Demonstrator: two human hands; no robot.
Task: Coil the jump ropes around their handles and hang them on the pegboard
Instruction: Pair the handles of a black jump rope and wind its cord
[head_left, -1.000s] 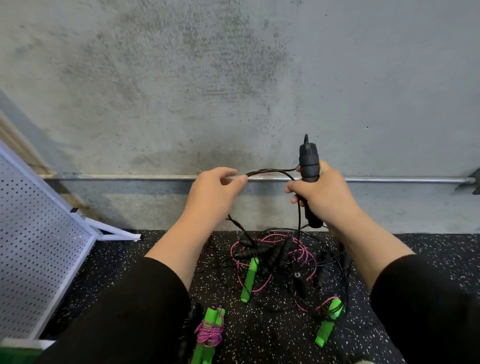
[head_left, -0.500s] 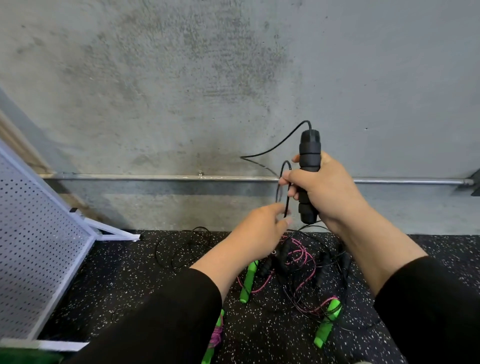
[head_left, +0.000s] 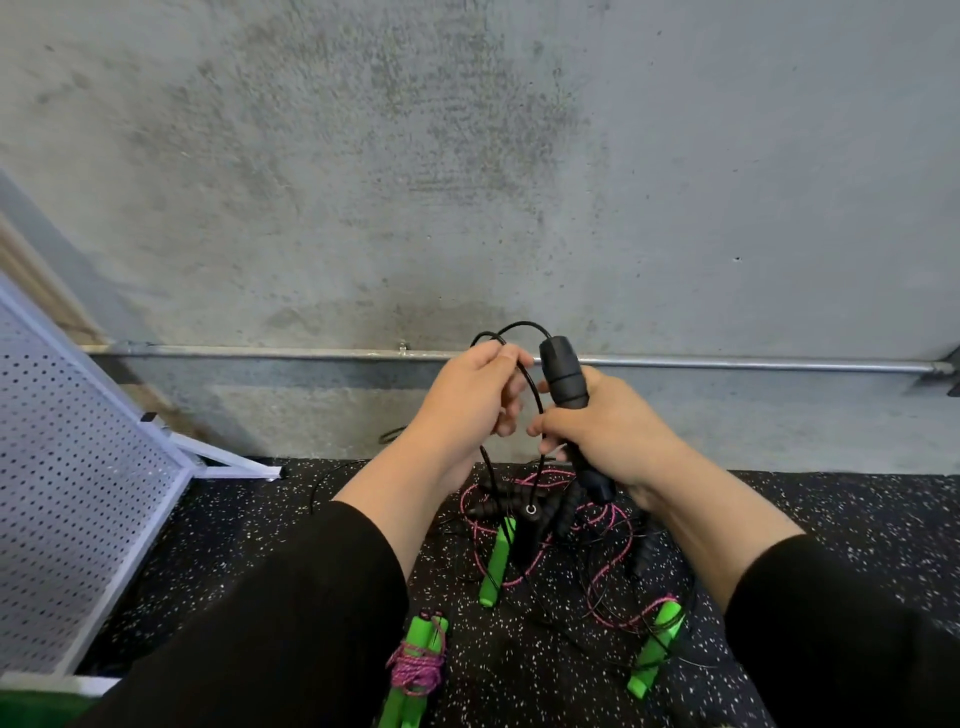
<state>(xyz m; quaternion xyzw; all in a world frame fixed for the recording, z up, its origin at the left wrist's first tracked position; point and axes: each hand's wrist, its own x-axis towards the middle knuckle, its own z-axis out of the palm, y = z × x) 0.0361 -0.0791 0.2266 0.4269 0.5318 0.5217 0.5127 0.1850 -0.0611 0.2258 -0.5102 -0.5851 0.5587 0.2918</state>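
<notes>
A black jump-rope handle (head_left: 565, 379) stands upright in the gripping right hand (head_left: 608, 431) while the left hand (head_left: 462, 410) pinches its thin black cord (head_left: 532, 384), apparently looped, above tangled green-handled ropes (head_left: 498, 561) beside a white pegboard (head_left: 67, 499)

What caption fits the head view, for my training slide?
Right hand grips a black jump-rope handle while the left hand loops its black cord.
</notes>
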